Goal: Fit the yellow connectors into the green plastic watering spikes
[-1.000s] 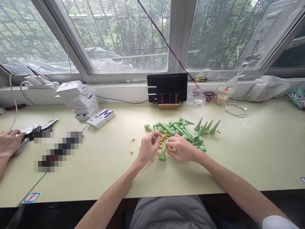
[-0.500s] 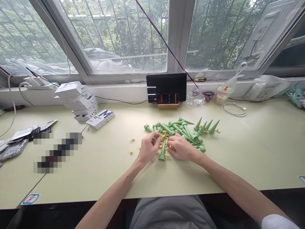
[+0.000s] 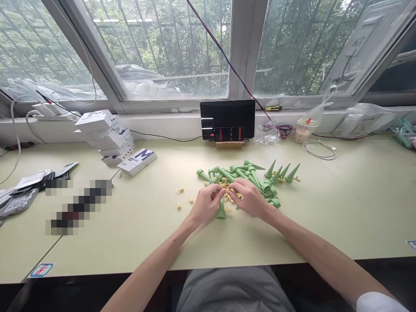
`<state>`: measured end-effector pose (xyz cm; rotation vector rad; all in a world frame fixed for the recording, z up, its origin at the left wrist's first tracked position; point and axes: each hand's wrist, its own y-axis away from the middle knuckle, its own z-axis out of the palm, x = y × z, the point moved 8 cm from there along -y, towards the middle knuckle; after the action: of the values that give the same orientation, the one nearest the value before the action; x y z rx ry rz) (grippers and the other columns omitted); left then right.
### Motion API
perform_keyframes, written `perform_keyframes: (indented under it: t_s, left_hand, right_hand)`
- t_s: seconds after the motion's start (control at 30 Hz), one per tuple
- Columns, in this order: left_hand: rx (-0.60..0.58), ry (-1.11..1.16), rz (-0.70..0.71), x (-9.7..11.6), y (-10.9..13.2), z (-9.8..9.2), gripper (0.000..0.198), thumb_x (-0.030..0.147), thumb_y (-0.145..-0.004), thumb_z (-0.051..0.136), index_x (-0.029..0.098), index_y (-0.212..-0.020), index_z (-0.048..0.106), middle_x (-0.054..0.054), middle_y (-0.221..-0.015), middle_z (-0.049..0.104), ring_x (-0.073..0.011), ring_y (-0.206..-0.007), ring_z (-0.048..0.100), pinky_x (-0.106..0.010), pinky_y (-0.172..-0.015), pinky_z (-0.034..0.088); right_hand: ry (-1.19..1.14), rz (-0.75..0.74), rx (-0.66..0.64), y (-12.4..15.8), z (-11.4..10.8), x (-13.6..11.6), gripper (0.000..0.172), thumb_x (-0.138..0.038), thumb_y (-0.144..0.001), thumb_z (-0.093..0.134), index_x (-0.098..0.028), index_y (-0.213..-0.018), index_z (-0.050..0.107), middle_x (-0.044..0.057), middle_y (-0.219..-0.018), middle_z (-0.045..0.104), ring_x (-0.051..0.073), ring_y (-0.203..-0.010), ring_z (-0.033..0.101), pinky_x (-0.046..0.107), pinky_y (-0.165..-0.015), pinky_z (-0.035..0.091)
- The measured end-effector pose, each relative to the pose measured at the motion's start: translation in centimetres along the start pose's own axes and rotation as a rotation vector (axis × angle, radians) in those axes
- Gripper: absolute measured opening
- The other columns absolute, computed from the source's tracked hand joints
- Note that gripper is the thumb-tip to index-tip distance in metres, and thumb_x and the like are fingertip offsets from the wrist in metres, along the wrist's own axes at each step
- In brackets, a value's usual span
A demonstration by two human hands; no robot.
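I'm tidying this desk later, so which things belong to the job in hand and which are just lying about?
Apparently in the job:
green cones
small yellow pieces, around the left hand and right hand

Seemingly just lying about:
stacked white boxes
bagged cup
yellow-and-black tool
black screen
phone, unless it's timing the work

Soft daylight from the broad grey-framed glass windows (image 3: 175, 47) brightens the flat pale-yellow desk (image 3: 152, 229), leaving faint shadows, while white glare streaks the glossy black rectangular screen (image 3: 232, 113), small yellow plastic pegs (image 3: 181, 190) lack fine detail, coarse pixelation hides a patch at left, and wide-angle distortion stretches the edges.
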<state>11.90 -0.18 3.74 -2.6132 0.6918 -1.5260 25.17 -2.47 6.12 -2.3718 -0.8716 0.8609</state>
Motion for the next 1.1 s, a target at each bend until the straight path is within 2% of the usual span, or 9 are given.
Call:
perform_keyframes:
  t_s: [0.2, 0.33, 0.47, 0.73, 0.93, 1.1]
  left_hand:
    - [0.049, -0.024, 0.101, 1.0, -0.1, -0.4, 0.03, 0.032, -0.095, 0.053, 0.017, -0.071, 0.061, 0.0, -0.064, 0.051, -0.0114, -0.06, 0.042, -0.023, -0.053, 0.033]
    - [0.067, -0.075, 0.158, 1.6, 0.1, -0.5, 0.032, 0.032, -0.095, 0.053, 0.017, -0.069, 0.062, 0.0, -0.065, 0.051, -0.0117, -0.06, 0.043, -0.024, -0.054, 0.034]
    - [0.065, -0.07, 0.142, 1.5, 0.1, -0.5, 0.033, 0.037, -0.096, 0.051, 0.018, -0.074, 0.065, -0.001, -0.067, 0.053, -0.0123, -0.06, 0.044, -0.025, -0.054, 0.035]
    - [0.108, 0.008, 0.034, 0.8, -0.2, -1.3, 0.046, 0.046, -0.099, 0.042, 0.016, -0.075, 0.067, -0.003, -0.066, 0.059, -0.012, -0.056, 0.046, -0.025, -0.054, 0.037]
    - [0.095, -0.033, 0.074, 1.0, -0.1, -1.1, 0.047, 0.042, -0.101, 0.04, 0.016, -0.069, 0.063, -0.002, -0.064, 0.059, -0.0134, -0.063, 0.051, -0.026, -0.061, 0.04]
    - [0.056, -0.116, 0.053, 0.9, -0.1, -0.8, 0.042, 0.04, -0.097, 0.047, 0.017, -0.065, 0.059, 0.002, -0.054, 0.048, -0.0109, -0.052, 0.039, -0.025, -0.052, 0.032]
  right_hand:
    - [-0.112, 0.007, -0.031, 0.0, 0.3, 0.1, 0.014, -0.026, -0.101, 0.049, -0.02, -0.103, 0.062, 0.007, -0.093, 0.064, 0.019, -0.081, 0.061, 0.032, -0.073, 0.051]
    - [-0.165, -0.009, -0.056, 0.1, 0.7, 0.1, 0.016, -0.025, -0.103, 0.046, -0.021, -0.103, 0.062, 0.007, -0.093, 0.066, 0.017, -0.08, 0.062, 0.03, -0.072, 0.051]
    - [-0.202, 0.052, -0.011, 0.2, 0.5, 0.7, 0.015, -0.026, -0.102, 0.049, -0.021, -0.1, 0.063, 0.006, -0.091, 0.069, 0.017, -0.079, 0.064, 0.029, -0.072, 0.052]
    - [-0.274, 0.137, 0.209, 0.2, -1.3, 1.5, 0.01, -0.025, -0.098, 0.055, -0.022, -0.1, 0.064, 0.006, -0.094, 0.073, 0.019, -0.08, 0.068, 0.034, -0.072, 0.057]
    - [-0.358, 0.164, 0.223, 0.2, -1.5, 1.5, 0.011, -0.027, -0.099, 0.054, -0.023, -0.103, 0.063, 0.006, -0.098, 0.073, 0.02, -0.085, 0.07, 0.037, -0.076, 0.06]
    - [-0.335, 0.151, 0.221, 0.3, -1.5, 1.4, 0.011, -0.028, -0.099, 0.053, -0.023, -0.101, 0.062, 0.006, -0.097, 0.072, 0.02, -0.085, 0.068, 0.036, -0.075, 0.059]
